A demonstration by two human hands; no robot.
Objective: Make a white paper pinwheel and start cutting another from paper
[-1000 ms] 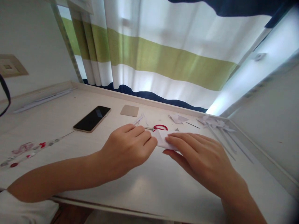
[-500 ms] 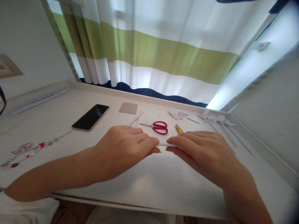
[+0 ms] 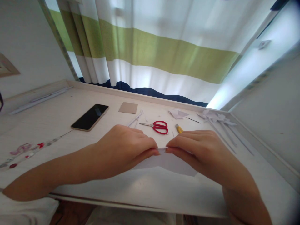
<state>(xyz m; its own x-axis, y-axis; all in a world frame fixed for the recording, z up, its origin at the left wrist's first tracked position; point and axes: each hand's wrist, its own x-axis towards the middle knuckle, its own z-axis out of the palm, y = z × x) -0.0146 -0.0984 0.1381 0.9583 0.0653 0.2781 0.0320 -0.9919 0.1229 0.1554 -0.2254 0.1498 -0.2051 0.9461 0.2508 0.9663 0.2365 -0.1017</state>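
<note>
A white sheet of paper spans the space between my hands above the front of the desk. My left hand pinches its upper edge between thumb and fingers. Close beside it, my right hand pinches the same edge from the other side. Between the fingertips a short, narrow bit of that edge shows; the rest of it is behind my fingers. Red-handled scissors lie just beyond my hands. A yellow cutter lies partly hidden behind my right hand.
A phone with a beaded strap lies on the left. Further back are a square brown card, a folded paper piece and a thin dark stick. Paper pinwheels on sticks lie at the right.
The paper, earlier only a narrow strip between my fingers, now shows as a wide sheet hanging below them. Both hands still pinch it, slightly lower.
</note>
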